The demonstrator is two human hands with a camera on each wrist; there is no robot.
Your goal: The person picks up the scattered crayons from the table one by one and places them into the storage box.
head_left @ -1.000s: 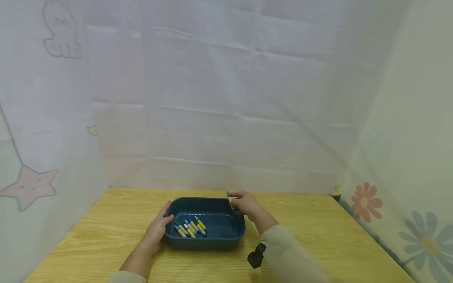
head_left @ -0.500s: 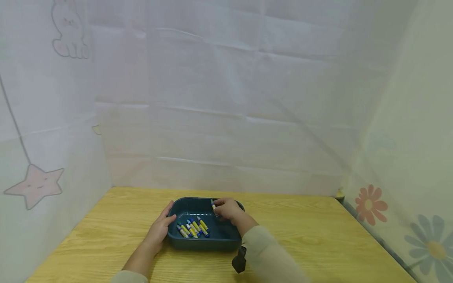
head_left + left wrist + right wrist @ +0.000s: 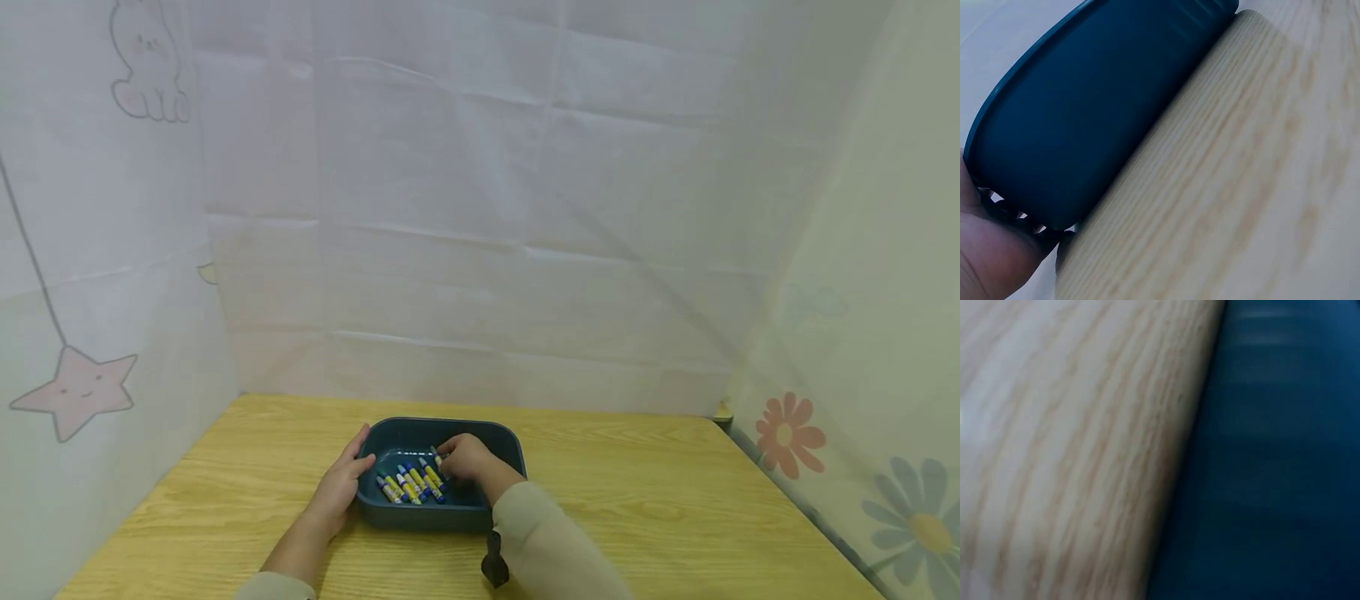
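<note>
A dark teal plastic tub (image 3: 483, 427) sits on the wooden table (image 3: 645, 500). Several blue-and-yellow markers (image 3: 408, 485) lie side by side on its floor. My left hand (image 3: 341, 483) grips the tub's left wall, thumb on the rim. In the left wrist view, the tub's outer wall (image 3: 1097, 106) fills the frame, with part of my left hand (image 3: 991, 256) against it. My right hand (image 3: 467, 458) is down inside the tub and pinches one more marker (image 3: 437, 455) just above the others. The right wrist view is blurred and shows only the tub wall (image 3: 1272, 475) and the table (image 3: 1072, 437).
Pale cloth walls with a star (image 3: 71, 392), a rabbit and flower prints (image 3: 787, 437) enclose the table on three sides. A black camera unit (image 3: 495, 568) hangs under my right sleeve. Bare wood lies left, right and in front of the tub.
My right hand has carried a marker from the tub's far right corner leftward and down into the tub, beside the other markers. The left hand has kept its hold on the tub.
</note>
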